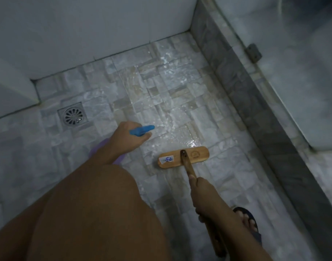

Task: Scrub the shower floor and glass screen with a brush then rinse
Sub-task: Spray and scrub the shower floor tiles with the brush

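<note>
Brush head (172, 159) lies crosswise on floor (67, 147), right hand (204, 194) gripping its handle (188, 166), left hand (127, 138) gripping sprayer (142, 129).

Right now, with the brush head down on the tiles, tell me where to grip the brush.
Grip the long wooden handle, wrapping from above as the right hand does; it slants up toward you, while the flat brush head sits bristles-down.
</note>
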Demonstrator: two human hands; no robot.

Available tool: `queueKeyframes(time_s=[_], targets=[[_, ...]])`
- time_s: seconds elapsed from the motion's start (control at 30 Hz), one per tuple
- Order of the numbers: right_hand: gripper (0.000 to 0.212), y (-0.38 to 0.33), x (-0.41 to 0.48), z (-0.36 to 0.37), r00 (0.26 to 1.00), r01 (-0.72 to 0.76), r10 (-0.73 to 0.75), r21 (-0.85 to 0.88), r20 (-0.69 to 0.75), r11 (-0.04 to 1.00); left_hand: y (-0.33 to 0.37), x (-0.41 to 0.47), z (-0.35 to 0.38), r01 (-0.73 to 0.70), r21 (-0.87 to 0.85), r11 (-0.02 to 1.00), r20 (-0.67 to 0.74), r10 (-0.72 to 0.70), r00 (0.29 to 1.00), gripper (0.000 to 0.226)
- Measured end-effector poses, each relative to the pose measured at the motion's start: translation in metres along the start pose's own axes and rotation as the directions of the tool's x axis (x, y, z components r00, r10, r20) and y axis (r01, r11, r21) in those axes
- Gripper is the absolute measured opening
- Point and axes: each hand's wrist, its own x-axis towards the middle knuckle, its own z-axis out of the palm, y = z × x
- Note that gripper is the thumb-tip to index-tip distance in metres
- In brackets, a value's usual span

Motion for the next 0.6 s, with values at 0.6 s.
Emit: queueKeyframes(time_s=[0.6], targets=[[0.047, 0.004, 0.015, 0.016, 0.997, 0.064, -0.063, 0.045, -0.038, 0.997, -0.009, 0.019, 0.005, -0.043, 0.01, 0.999, 0.064, 0.042, 0.997, 0.039]])
